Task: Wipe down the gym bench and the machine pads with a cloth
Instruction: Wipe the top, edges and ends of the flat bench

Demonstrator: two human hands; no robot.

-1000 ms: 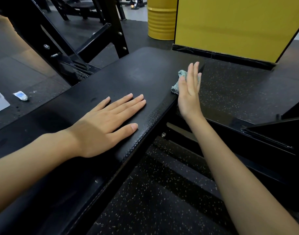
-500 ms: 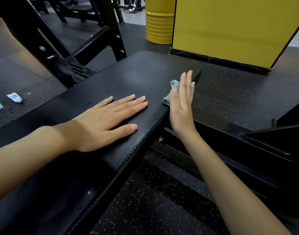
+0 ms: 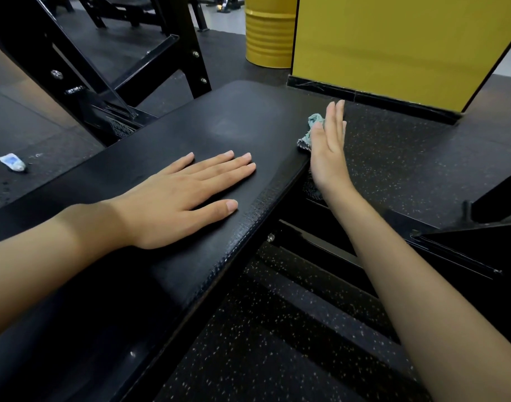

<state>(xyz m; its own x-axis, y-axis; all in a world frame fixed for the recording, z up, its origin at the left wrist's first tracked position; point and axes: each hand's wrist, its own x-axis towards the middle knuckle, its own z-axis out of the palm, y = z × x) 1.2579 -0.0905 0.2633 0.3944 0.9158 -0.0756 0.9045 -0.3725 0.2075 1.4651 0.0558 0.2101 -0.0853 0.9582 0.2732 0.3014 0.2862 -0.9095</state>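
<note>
We wipe the desk (image 3: 234, 120) edge: right grip (image 3: 328, 146), fingers straight, apparently presses the cloth (image 3: 314, 121) leftward; left grip (image 3: 178, 198) lies flat. Next, sweep along.

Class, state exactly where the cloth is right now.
In the head view, the cloth sits right of centre, pressed against the right side edge of the bench pad by the flat right hand.

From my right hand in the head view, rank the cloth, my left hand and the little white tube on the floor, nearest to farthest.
1. cloth, against the right hand at the right edge of the bench.
2. left hand, flat on the bench top.
3. white tube, on the floor, far left.
</note>
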